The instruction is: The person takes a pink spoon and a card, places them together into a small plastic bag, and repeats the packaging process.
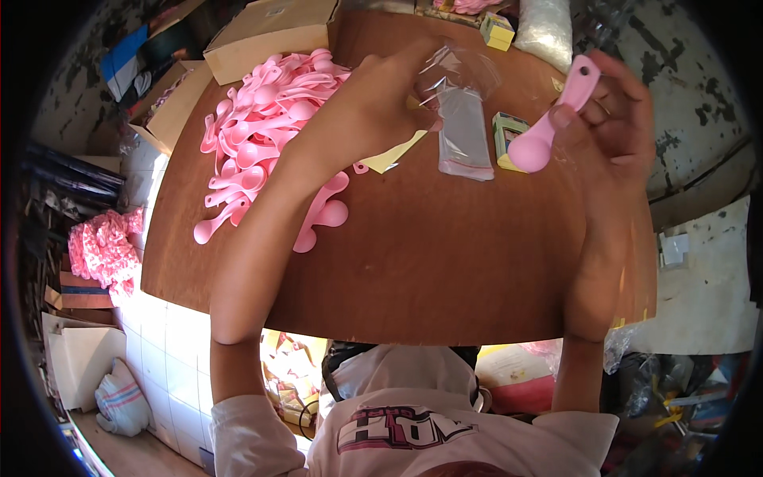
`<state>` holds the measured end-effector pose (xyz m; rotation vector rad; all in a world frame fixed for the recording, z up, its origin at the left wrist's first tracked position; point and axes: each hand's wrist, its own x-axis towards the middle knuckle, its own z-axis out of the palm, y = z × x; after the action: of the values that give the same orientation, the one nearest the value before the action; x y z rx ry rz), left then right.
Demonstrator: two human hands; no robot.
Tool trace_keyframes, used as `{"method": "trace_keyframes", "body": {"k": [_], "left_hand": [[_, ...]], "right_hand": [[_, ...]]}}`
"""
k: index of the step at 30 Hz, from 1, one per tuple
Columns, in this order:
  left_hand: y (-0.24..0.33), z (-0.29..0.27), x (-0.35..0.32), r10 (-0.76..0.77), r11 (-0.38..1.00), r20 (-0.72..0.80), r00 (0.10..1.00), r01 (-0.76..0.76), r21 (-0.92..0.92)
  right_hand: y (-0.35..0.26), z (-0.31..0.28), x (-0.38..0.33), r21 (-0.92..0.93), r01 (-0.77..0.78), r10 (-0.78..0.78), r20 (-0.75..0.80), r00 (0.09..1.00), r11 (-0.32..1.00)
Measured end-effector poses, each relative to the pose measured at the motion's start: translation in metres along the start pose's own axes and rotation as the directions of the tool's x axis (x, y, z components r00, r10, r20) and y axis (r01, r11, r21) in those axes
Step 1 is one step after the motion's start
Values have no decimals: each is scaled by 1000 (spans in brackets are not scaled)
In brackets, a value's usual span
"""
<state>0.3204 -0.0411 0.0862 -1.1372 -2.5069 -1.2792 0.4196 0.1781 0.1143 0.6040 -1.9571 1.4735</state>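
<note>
My right hand (612,119) is closed around a pink plastic measuring spoon (531,149), raised over the table's right side. The spoon's round bowl points down and left, and its holed handle end points up. My left hand (381,103) reaches over the table with its fingers closed at a clear plastic bag (469,71), which looks puffed out. Beneath that palm a yellow card (395,153) sticks out; whether the hand holds it is hidden. A stack of flat clear bags (466,139) lies beside my left fingertips. Left of my left forearm spreads a heap of pink measuring spoons (266,111).
The brown wooden table (429,262) has a curved near edge. A small stack of yellow-green cards (509,131) lies near my right hand. At the back are a cardboard box (270,36), a small yellow box (497,32) and a clear plastic roll (544,32).
</note>
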Motion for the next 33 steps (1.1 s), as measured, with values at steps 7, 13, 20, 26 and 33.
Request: {"method": "trace_keyframes", "body": {"k": [7, 13, 20, 26, 33], "left_hand": [[8, 20, -5, 110, 978, 109, 988, -88, -191], [4, 27, -3, 213, 951, 114, 970, -180, -250], [10, 36, -5, 244, 923, 59, 968, -213, -321], [8, 43, -6, 285, 896, -32, 958, -278, -346], [11, 46, -3, 387, 871, -125, 914, -406, -276]], "right_hand": [[25, -7, 7, -60, 113, -127, -340, 932, 992], [19, 7, 7, 53, 98, -75, -328, 942, 994], [23, 6, 7, -38, 80, -87, -221, 971, 996], [28, 16, 0, -111, 33, -49, -150, 987, 993], [27, 3, 6, -409, 288, -219, 206, 954, 866]]}}
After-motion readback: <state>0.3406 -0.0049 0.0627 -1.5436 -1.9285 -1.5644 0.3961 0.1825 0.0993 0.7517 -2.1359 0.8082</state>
